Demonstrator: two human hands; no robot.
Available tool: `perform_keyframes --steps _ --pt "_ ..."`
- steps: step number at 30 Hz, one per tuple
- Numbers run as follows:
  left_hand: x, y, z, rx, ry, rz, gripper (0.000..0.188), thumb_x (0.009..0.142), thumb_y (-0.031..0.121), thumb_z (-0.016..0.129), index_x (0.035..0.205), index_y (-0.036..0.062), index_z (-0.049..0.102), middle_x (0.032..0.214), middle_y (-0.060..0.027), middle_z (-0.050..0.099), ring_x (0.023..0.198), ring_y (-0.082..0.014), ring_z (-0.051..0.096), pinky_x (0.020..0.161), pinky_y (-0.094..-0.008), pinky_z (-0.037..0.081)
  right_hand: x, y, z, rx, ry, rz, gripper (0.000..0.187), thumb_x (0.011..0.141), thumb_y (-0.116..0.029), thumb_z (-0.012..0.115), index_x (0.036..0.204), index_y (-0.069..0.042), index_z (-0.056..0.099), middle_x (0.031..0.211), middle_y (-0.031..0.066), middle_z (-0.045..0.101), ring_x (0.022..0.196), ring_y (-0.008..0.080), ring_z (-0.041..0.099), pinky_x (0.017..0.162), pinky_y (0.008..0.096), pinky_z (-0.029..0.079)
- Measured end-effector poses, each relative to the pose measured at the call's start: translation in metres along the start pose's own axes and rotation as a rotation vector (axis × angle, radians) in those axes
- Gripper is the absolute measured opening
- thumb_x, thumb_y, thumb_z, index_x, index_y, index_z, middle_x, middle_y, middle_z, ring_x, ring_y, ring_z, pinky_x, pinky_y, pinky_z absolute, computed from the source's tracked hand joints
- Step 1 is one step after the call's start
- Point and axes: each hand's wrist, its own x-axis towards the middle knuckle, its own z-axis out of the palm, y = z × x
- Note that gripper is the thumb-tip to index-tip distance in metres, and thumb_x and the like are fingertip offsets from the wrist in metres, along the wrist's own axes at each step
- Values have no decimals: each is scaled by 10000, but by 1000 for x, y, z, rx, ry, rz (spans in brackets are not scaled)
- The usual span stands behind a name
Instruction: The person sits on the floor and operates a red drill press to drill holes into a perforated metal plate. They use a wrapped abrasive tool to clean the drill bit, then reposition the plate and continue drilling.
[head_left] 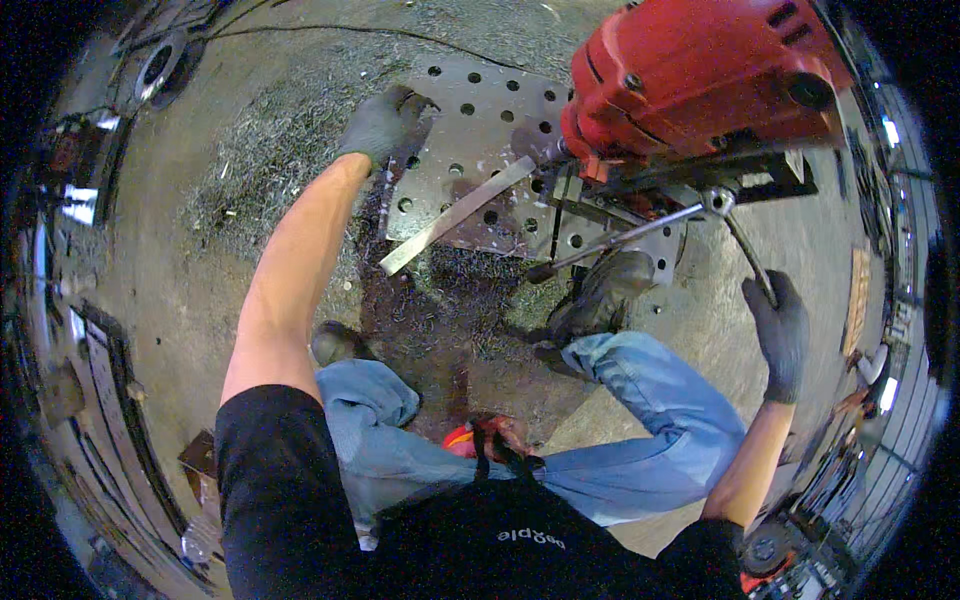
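A red magnetic-style drill or drill press (700,75) stands over a steel plate (480,225) with rows of round holes. My right hand (780,335), in a dark grey glove, is wrapped round one arm of the drill's feed lever (745,245). Another arm of that lever (625,238) points left and ends in a dark knob. My left hand (385,125), gloved too, is at the plate's upper left edge with its fingers curled; what they hold, if anything, is hidden. A flat metal bar (460,215) slants across the plate, its upper end near the drill's spindle.
Metal shavings (270,150) cover the floor left of the plate and in front of it. A dark cable (350,30) runs along the far floor. Between my knees sits a red object (490,437). Long metal stock (110,420) lies at the left, and a wooden piece (857,300) at the right.
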Motion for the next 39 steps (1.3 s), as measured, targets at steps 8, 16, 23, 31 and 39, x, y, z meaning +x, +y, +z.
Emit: perform_keyframes --steps 8,16,23,31,39 --pt "15 -34 25 58 -7 -170 473 963 492 473 1249 153 637 1239 -190 651 1136 -412 615 967 -499 488 -6 -24 -10 65 -82 60 450 875 -391 692 1138 -28 659 990 176 706 910 294 676 813 394 511" --pt "13 -29 21 33 11 -193 480 959 500 499 1271 161 634 1259 -183 645 1159 -399 613 967 -488 487 -6 -20 -5 79 -14 56 409 874 -347 696 1146 -44 659 996 168 705 901 296 676 806 394 512" --pt "4 -11 11 40 30 -216 463 960 486 507 1262 163 644 1218 -183 666 1117 -404 634 947 -494 498 -8 -21 -6 64 6 45 377 880 -339 692 1134 -62 662 961 151 708 858 276 677 779 388 515" --pt "22 -2 22 3 -84 -260 432 958 437 523 1241 140 660 1196 -199 671 1103 -415 637 937 -490 502 -11 -21 -7 89 -27 87 348 879 -310 704 1124 -66 666 904 128 701 795 232 661 735 357 510" --pt "17 -43 53 -67 135 -408 427 956 399 507 1192 85 675 1207 -240 652 1131 -426 618 947 -493 487 -5 -14 -3 102 -13 23 332 874 -290 708 1109 -60 669 926 147 702 816 256 668 743 373 509"
